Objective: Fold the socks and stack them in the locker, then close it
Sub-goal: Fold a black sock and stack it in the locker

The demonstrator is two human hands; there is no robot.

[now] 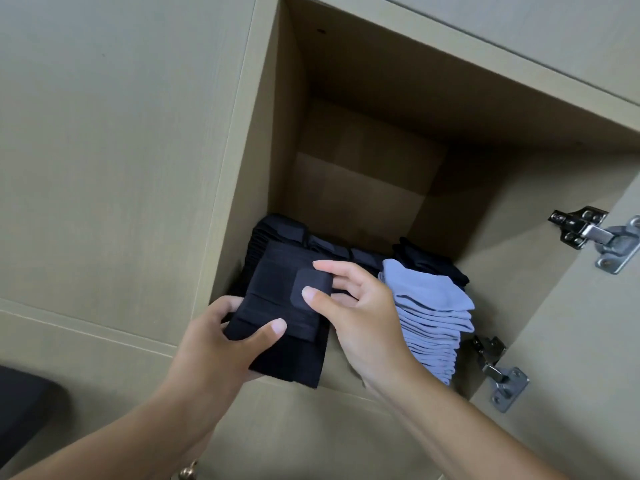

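Your left hand (pixel 221 336) grips the near-left corner of a folded dark sock bundle (pixel 277 306), thumb curled over the top and fingers tucked underneath. The bundle sits at the front lip of the open locker (pixel 263 140), on top of a dark stack (pixel 294 362) directly below your grip. Your right hand (pixel 356 306) pinches the bundle's right edge, thumb on a square patch on the top face and forefinger along the far side.

Behind your grip more dark socks (pixel 332 249) lie in a row toward the back. To the right of your right hand stands a tall stack of light blue socks (pixel 433 317), with further dark ones (pixel 429 263) behind it.

Judging by these piles, most of the folding and stacking is done. This bundle is not yet released and squared up. The door, hung on hinges (pixel 595 237) at far right, stands open and is left to close.
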